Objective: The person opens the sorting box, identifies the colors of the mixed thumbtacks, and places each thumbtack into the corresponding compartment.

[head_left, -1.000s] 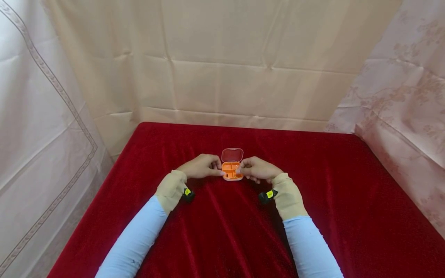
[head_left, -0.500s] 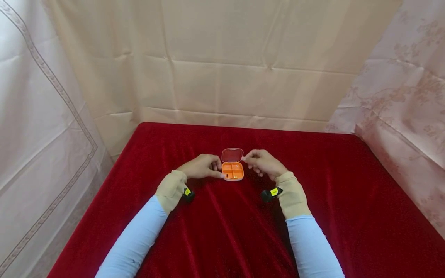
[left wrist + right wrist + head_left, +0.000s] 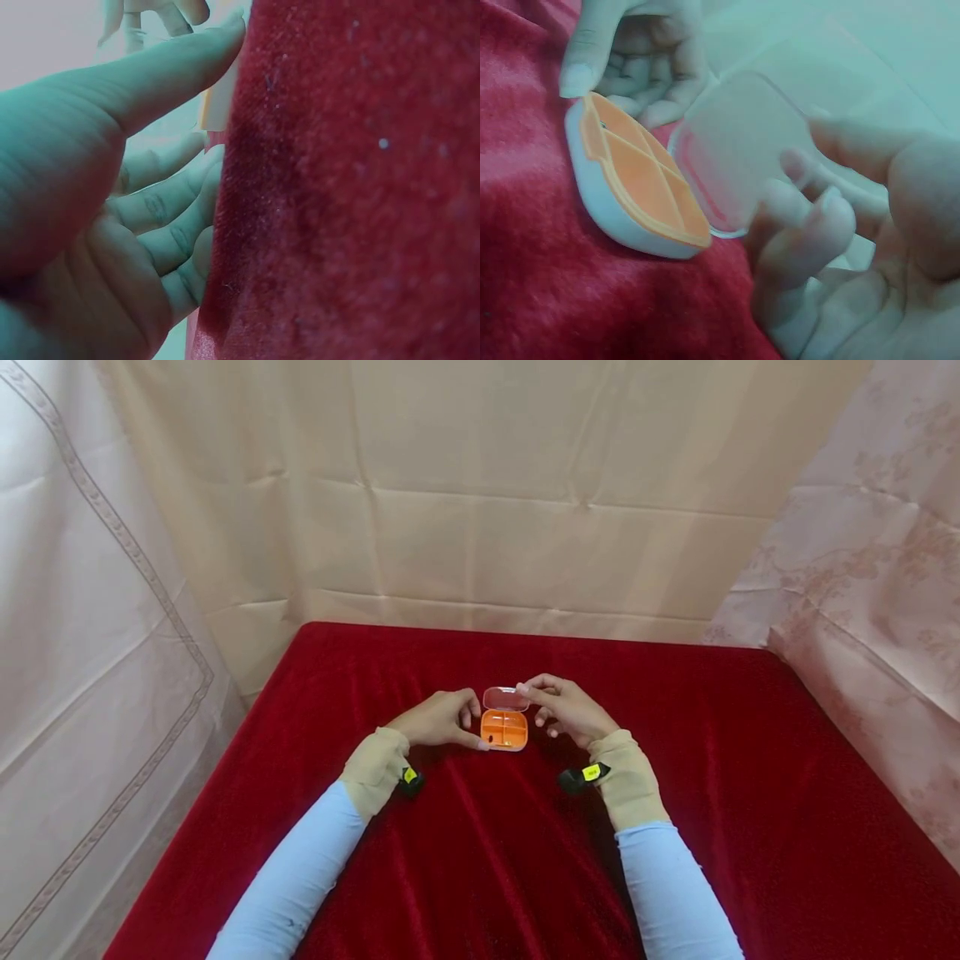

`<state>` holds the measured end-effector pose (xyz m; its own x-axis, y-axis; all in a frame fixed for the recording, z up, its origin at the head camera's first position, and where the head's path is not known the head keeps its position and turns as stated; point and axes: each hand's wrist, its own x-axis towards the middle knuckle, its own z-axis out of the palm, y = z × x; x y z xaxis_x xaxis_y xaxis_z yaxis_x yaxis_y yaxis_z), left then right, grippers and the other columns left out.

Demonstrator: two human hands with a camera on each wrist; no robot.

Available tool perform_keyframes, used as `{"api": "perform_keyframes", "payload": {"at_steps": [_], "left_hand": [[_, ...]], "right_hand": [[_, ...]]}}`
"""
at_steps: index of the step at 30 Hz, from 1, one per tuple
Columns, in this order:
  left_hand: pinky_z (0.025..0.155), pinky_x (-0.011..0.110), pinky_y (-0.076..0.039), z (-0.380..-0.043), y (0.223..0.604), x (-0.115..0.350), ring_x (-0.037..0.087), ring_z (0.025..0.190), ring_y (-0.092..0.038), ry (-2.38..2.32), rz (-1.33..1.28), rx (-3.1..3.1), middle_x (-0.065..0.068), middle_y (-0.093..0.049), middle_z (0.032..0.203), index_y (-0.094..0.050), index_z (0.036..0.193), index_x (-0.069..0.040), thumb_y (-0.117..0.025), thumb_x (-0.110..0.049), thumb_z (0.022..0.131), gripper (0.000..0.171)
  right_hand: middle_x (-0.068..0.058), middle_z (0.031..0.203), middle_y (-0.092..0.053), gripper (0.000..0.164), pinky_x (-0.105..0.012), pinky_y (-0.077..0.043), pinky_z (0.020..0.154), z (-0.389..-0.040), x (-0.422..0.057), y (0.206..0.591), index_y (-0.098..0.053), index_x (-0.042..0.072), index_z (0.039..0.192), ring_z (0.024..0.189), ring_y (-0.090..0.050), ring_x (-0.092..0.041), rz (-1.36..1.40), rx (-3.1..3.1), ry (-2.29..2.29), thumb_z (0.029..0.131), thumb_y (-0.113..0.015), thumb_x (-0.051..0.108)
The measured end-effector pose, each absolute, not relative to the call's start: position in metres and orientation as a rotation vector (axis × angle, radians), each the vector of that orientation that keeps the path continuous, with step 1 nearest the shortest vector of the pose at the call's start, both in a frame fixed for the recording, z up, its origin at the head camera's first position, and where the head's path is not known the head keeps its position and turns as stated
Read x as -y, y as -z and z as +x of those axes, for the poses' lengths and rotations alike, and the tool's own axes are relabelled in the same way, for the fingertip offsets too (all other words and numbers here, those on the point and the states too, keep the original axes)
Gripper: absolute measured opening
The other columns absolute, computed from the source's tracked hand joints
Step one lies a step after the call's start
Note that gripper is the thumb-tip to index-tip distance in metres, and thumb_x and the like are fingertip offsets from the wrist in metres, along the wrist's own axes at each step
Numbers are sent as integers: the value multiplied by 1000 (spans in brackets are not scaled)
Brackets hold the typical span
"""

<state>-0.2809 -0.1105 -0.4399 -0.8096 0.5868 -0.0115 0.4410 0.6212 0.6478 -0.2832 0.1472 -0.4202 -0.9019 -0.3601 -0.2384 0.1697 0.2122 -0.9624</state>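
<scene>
An orange four-part pill box (image 3: 504, 727) with a white outer shell lies on the red cloth, its clear lid (image 3: 504, 698) raised at the far side. A small dark spot shows in the near left compartment. My left hand (image 3: 441, 718) holds the box at its left side, thumb on the near left corner and fingers curled beside it. At the lid's upper right edge, my right hand (image 3: 566, 708) pinches with thumb and index finger; its other fingers curl loosely below. In the right wrist view the lid (image 3: 739, 150) stands tilted up from the box (image 3: 641, 180).
A red velvet cloth (image 3: 360, 877) covers the table, with soft folds in front of the box. Beige curtain (image 3: 480, 552) hangs behind the table's far edge. Pale curtains stand at the left and right sides. Small dark cameras sit at both wrists.
My right hand has left the near right compartment, risen to the lid's edge and taken hold of it. The lid now tilts slightly differently. My left hand stays at the box's left side.
</scene>
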Motion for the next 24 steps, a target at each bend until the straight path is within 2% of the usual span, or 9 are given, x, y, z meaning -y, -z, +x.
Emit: {"api": "perform_keyframes", "payload": {"at_steps": [7,13,18,24], "left_hand": [[66,24,-44,-280,440,110,16,74,-54,-940,829,-2623,3,-58,86,-52,123,-13,-82,-45,74,66],[65,24,-43,-279,437,111,16,74,-53,-935,841,-2616,4,-58,85,-54,119,-17,-82,-44,75,58],[66,25,-43,-279,437,112,16,75,-53,-937,866,-2616,4,-59,87,-55,118,-15,-82,-43,75,58],[66,26,-43,-280,437,111,16,75,-52,-946,879,-2613,5,-59,87,-55,119,-13,-83,-41,75,59]], "right_hand": [[-18,114,-62,48,-27,-43,50,-282,-155,418,-60,8,116,69,-56,-17,-233,-2097,1594,84,-75,40],[-14,108,-60,40,-29,-46,52,-280,-157,418,-65,12,112,74,-56,-22,-374,-2214,1426,83,-77,36],[-14,101,-60,37,-33,-48,51,-279,-153,421,-64,14,111,67,-56,-23,-525,-2330,1239,80,-80,25],[-7,109,-58,42,-35,-50,55,-279,-149,426,-62,15,111,69,-58,-22,-606,-2415,1116,76,-83,21]]}}
